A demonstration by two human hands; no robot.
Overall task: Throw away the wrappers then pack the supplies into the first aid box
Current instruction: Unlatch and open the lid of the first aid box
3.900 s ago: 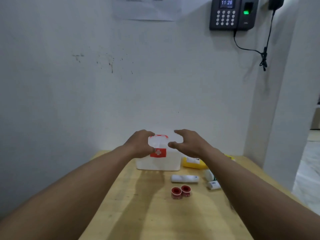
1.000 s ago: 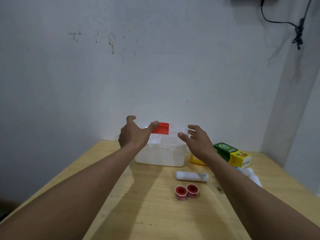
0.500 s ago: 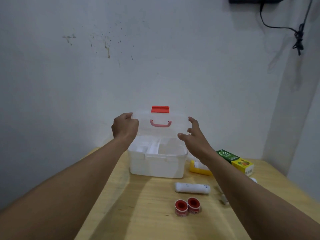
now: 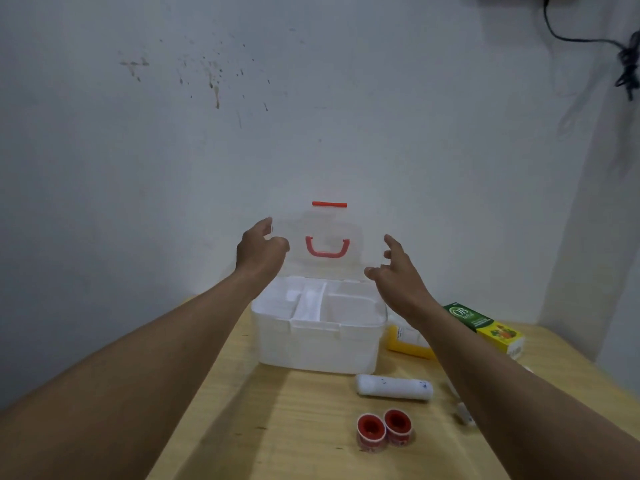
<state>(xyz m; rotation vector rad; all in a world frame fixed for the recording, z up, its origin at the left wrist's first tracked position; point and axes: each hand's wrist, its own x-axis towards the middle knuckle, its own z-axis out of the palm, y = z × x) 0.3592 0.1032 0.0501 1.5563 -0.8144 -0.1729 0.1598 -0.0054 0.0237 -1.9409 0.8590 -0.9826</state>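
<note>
The white first aid box (image 4: 318,344) stands open at the back of the wooden table (image 4: 277,427), with a divided white tray showing inside. Its clear lid (image 4: 329,233), with a red handle and a red latch, stands upright near the wall. My left hand (image 4: 259,251) is curled on the lid's left edge. My right hand (image 4: 398,278) hovers by the lid's right edge with its fingers spread. A white bandage roll (image 4: 394,389) and two red tape rolls (image 4: 384,427) lie in front of the box.
A yellow pack (image 4: 405,344) and a green and yellow carton (image 4: 485,323) lie right of the box. My right forearm partly hides a small white item (image 4: 464,414). The wall is close behind the box. A black cable (image 4: 623,60) hangs at top right.
The lid has swung from shut to fully upright. My right hand has come off the lid and spread, while my left hand stays on the lid's left edge.
</note>
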